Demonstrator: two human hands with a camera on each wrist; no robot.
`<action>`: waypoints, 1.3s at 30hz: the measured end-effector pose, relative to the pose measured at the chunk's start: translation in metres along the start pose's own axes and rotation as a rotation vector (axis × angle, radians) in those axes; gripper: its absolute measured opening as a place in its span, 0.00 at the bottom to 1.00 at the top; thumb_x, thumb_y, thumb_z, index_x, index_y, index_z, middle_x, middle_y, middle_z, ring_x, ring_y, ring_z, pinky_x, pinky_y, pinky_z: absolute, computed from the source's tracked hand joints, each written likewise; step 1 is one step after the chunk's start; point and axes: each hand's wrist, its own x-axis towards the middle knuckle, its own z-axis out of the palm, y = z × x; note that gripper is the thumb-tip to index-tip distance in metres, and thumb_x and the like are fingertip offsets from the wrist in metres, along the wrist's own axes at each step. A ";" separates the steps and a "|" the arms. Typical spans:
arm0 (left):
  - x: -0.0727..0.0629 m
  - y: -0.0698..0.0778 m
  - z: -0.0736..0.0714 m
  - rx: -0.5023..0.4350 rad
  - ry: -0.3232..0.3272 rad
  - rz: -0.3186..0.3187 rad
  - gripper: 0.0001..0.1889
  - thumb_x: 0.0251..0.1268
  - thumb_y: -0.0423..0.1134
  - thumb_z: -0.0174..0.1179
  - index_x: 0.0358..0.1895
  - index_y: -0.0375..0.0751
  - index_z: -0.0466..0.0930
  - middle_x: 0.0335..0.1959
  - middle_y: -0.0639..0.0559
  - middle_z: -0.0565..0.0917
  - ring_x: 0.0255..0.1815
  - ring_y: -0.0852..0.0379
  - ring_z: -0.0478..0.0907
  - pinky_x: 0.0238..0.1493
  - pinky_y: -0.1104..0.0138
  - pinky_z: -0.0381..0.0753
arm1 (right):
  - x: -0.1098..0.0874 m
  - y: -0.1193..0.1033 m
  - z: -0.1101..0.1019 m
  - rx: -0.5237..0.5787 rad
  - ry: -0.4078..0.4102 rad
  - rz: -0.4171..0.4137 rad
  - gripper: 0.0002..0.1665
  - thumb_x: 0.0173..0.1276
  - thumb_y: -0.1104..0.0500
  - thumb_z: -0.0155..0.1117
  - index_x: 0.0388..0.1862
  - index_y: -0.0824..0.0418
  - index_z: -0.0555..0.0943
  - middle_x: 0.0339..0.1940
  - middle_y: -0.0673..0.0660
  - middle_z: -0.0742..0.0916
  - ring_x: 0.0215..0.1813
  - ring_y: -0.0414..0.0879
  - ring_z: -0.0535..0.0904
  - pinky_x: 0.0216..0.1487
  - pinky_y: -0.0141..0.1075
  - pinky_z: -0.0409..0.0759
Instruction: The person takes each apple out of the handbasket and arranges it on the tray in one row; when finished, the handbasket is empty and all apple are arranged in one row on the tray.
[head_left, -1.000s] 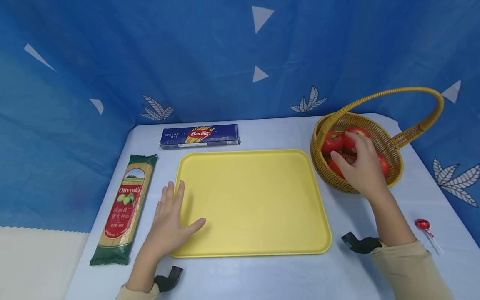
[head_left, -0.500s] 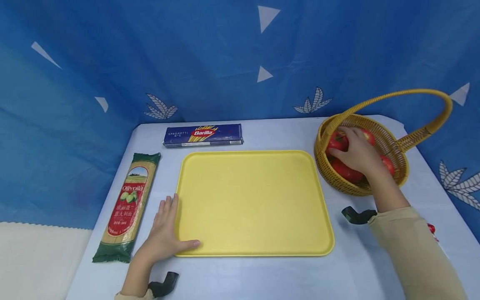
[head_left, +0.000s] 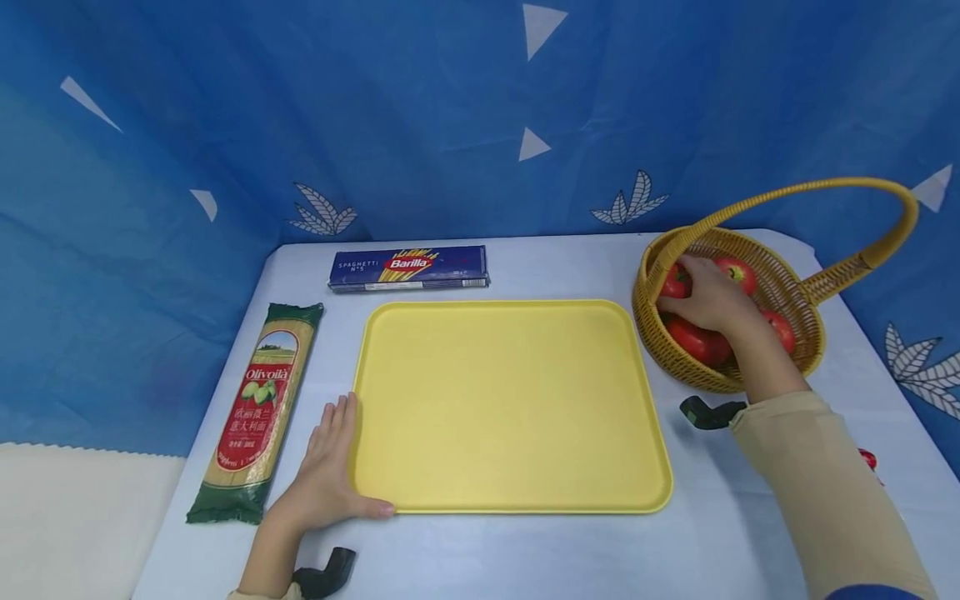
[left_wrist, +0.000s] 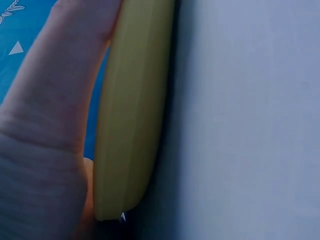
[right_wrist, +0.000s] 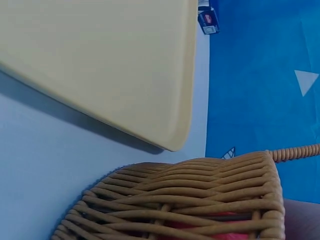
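In the head view my left hand (head_left: 322, 479) rests against the near left corner of a yellow tray (head_left: 513, 408), fingers straight along its left side, thumb at the front edge. The left wrist view shows my thumb (left_wrist: 55, 85) close against the tray's side (left_wrist: 132, 115). My right hand (head_left: 712, 298) reaches into a wicker basket (head_left: 686, 371) and curls round a red tomato (head_left: 677, 283), which it partly covers. More red fruit (head_left: 697, 340) lies beneath and beside the hand. In the right wrist view the basket wall (right_wrist: 180, 200) hides most of the contents.
A blue spaghetti box (head_left: 408, 268) lies behind the tray, and an Olivoilà pasta packet (head_left: 255, 412) lies to its left. The basket's tall handle (head_left: 817, 185) arches rightward. A red lollipop (head_left: 867, 458) is partly hidden by the right sleeve. A blue cloth (head_left: 435, 125) hangs behind the table.
My right hand has gone deeper into the basket and its fingers have closed round a tomato. My left hand has come down onto the tray's left edge and near corner.
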 end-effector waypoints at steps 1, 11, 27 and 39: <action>0.000 0.000 0.000 -0.003 -0.001 -0.001 0.86 0.20 0.74 0.78 0.80 0.45 0.25 0.82 0.39 0.31 0.82 0.37 0.24 0.76 0.34 0.34 | 0.002 0.000 0.000 -0.002 -0.004 -0.003 0.61 0.64 0.32 0.62 0.83 0.54 0.43 0.76 0.74 0.57 0.70 0.76 0.59 0.63 0.77 0.62; 0.000 -0.003 0.003 -0.007 -0.002 -0.020 0.87 0.18 0.74 0.77 0.80 0.44 0.25 0.83 0.40 0.33 0.82 0.39 0.24 0.79 0.39 0.33 | 0.007 0.002 0.004 -0.031 0.041 0.034 0.63 0.60 0.35 0.69 0.81 0.59 0.47 0.71 0.76 0.65 0.66 0.75 0.64 0.61 0.77 0.64; 0.000 -0.005 0.004 -0.010 0.009 -0.016 0.86 0.18 0.74 0.78 0.80 0.44 0.26 0.83 0.40 0.33 0.82 0.38 0.24 0.79 0.39 0.33 | -0.038 -0.002 -0.001 -0.022 0.330 -0.001 0.63 0.57 0.33 0.71 0.81 0.58 0.51 0.70 0.74 0.67 0.64 0.72 0.64 0.53 0.74 0.72; 0.001 -0.004 0.004 -0.003 0.014 -0.025 0.86 0.18 0.74 0.77 0.81 0.44 0.28 0.83 0.42 0.35 0.83 0.39 0.26 0.78 0.37 0.37 | -0.122 -0.018 0.010 -0.018 0.513 -0.054 0.59 0.51 0.48 0.80 0.77 0.61 0.60 0.67 0.74 0.70 0.60 0.73 0.68 0.47 0.75 0.73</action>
